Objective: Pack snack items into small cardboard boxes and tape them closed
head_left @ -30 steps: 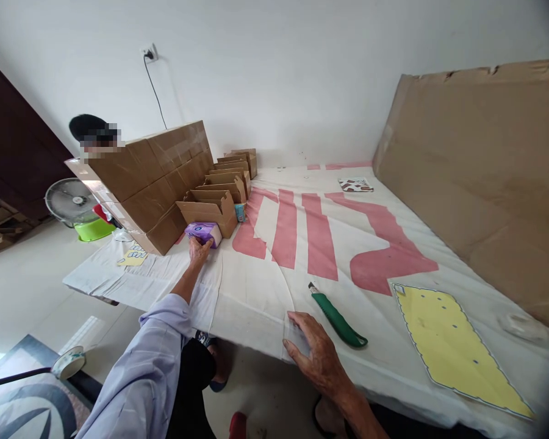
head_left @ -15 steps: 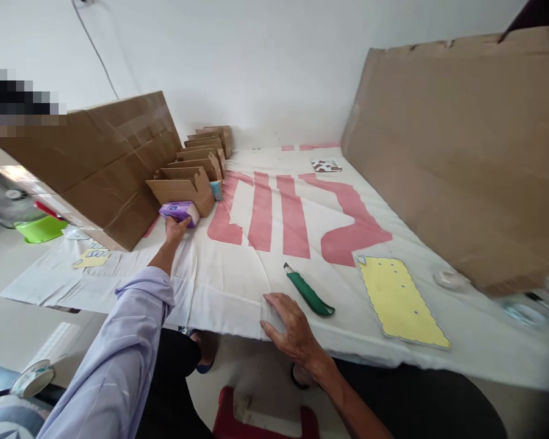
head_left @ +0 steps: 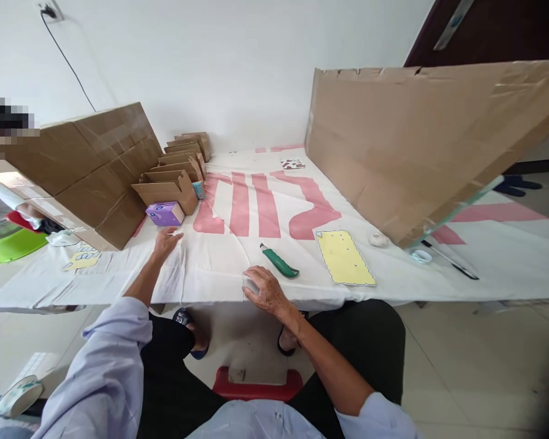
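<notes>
A purple tissue pack [head_left: 165,214] lies on the white cloth in front of a row of small open cardboard boxes [head_left: 165,190]. Just below the pack is my left hand [head_left: 166,242], its fingers apart and nothing in them. My right hand [head_left: 268,289] rests at the table's front edge with its fingers loosely spread, holding nothing. Close by it lies a green utility knife [head_left: 280,261]. Farther right is a yellow sheet with a wavy edge [head_left: 346,257].
Large cardboard panels stand at left [head_left: 105,158] and right [head_left: 407,134]. A roll of tape [head_left: 421,256] and a black pen [head_left: 452,261] lie at right. A patterned card [head_left: 293,163] lies near the wall. Another person's hand [head_left: 30,213] shows at far left, above a green basin [head_left: 13,245].
My left hand has let go of the purple tissue pack and drawn back a little toward me. The view has turned right. My right hand stays by the table edge.
</notes>
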`<control>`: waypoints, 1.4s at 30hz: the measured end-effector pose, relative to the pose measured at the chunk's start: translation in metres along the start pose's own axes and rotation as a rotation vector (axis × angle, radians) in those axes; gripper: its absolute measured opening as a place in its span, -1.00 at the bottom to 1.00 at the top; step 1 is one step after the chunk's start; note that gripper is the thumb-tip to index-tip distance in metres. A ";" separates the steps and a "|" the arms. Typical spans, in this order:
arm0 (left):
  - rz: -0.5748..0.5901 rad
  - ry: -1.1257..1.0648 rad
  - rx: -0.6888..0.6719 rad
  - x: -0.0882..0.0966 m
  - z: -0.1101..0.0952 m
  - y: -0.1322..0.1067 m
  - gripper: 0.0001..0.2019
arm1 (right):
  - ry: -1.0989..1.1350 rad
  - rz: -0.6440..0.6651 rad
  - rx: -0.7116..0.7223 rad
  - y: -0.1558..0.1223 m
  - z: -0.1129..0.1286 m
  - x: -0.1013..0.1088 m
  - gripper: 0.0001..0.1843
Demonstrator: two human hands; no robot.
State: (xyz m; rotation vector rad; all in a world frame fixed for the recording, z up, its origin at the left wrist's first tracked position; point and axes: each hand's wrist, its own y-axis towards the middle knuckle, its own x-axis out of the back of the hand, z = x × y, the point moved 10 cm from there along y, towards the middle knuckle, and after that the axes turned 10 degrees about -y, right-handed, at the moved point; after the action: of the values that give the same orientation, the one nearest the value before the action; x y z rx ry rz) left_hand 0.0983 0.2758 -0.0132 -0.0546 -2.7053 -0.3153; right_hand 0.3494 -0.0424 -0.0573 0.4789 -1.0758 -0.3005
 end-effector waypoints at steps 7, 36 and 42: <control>0.368 -0.246 0.033 -0.043 -0.010 -0.159 -0.53 | -0.086 -0.065 -0.039 0.003 0.000 0.016 -0.73; 0.645 0.092 -0.304 -0.122 0.007 -0.339 -0.77 | -0.376 -0.104 -0.694 -0.043 -0.109 0.090 -0.74; 0.478 0.229 -0.695 -0.141 -0.089 -0.283 -0.68 | -0.169 -0.228 -0.797 -0.049 -0.136 0.094 -0.65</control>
State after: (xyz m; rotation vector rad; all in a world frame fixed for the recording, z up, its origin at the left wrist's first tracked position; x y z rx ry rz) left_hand 0.2389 -0.0186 -0.0515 -0.7895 -2.1459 -1.0116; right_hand 0.5130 -0.0971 -0.0636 -0.1463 -0.9703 -0.9374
